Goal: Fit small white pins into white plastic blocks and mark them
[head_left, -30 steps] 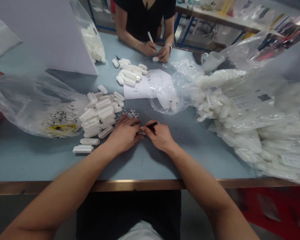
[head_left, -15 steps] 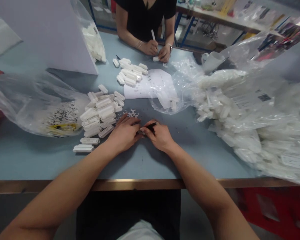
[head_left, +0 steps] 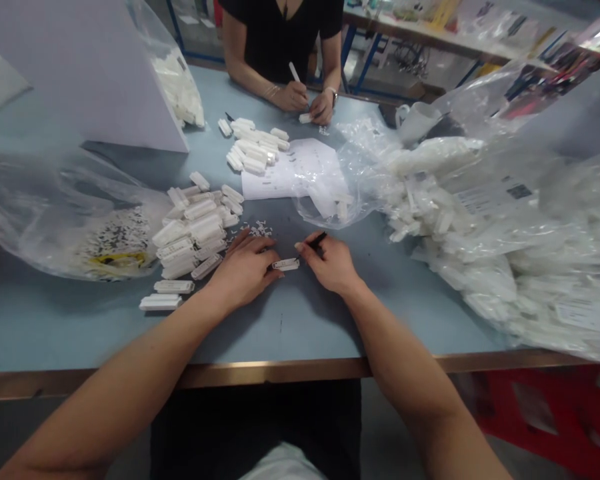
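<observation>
Between thumb and fingers, my left hand (head_left: 247, 267) grips one end of a small white plastic housing (head_left: 286, 265), which lies flat with its slotted face up. My right hand (head_left: 331, 262) is closed round a thin black tool (head_left: 317, 240), pen-like, whose tip points down toward the housing's right end. Whether that tip touches it I cannot tell. Beside my left hand rises a pile of similar white housings (head_left: 200, 220). Tiny white parts (head_left: 260, 229) are scattered just beyond my left fingers.
At left lies an open plastic bag (head_left: 115, 233) of tiny parts. Large bags of white pieces (head_left: 480, 233) crowd the right side. Across the table a person (head_left: 285, 60) works with a white pen-like tool near more white housings (head_left: 257, 143) and a printed sheet (head_left: 265, 187).
My right hand has drawn back slightly to the right from the housing, uncovering more of it. My left hand keeps its grip. The whole view has shifted slightly.
</observation>
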`<state>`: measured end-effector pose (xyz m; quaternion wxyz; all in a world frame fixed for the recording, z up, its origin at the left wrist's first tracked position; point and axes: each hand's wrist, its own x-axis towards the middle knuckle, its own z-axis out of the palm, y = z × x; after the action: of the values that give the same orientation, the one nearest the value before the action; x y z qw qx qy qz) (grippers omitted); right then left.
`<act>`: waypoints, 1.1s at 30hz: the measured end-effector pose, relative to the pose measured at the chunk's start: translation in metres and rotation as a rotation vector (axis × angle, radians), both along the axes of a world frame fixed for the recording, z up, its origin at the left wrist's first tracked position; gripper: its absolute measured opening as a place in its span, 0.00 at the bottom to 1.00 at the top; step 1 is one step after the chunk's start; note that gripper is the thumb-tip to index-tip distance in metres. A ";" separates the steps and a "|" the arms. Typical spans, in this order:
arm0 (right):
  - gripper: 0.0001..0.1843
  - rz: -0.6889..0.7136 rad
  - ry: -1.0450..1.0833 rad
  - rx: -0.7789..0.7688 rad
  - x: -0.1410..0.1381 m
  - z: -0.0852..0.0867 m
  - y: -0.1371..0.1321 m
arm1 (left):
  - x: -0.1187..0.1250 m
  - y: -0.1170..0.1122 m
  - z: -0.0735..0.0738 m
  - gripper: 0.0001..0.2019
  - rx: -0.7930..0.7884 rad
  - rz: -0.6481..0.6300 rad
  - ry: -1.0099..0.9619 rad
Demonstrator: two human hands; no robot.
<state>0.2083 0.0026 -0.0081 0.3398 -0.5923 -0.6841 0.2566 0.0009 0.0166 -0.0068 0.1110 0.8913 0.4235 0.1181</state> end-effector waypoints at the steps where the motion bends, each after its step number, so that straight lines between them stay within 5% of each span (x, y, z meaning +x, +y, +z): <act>1: 0.17 0.005 -0.009 0.003 0.000 0.000 0.000 | 0.000 0.000 0.000 0.10 0.001 0.000 0.002; 33: 0.20 -0.111 0.118 -0.013 0.002 0.000 0.002 | 0.001 -0.001 -0.001 0.08 0.064 -0.037 -0.037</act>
<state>0.2105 0.0042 -0.0080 0.3893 -0.6153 -0.6274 0.2761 0.0015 0.0152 -0.0082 0.0926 0.8997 0.4010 0.1458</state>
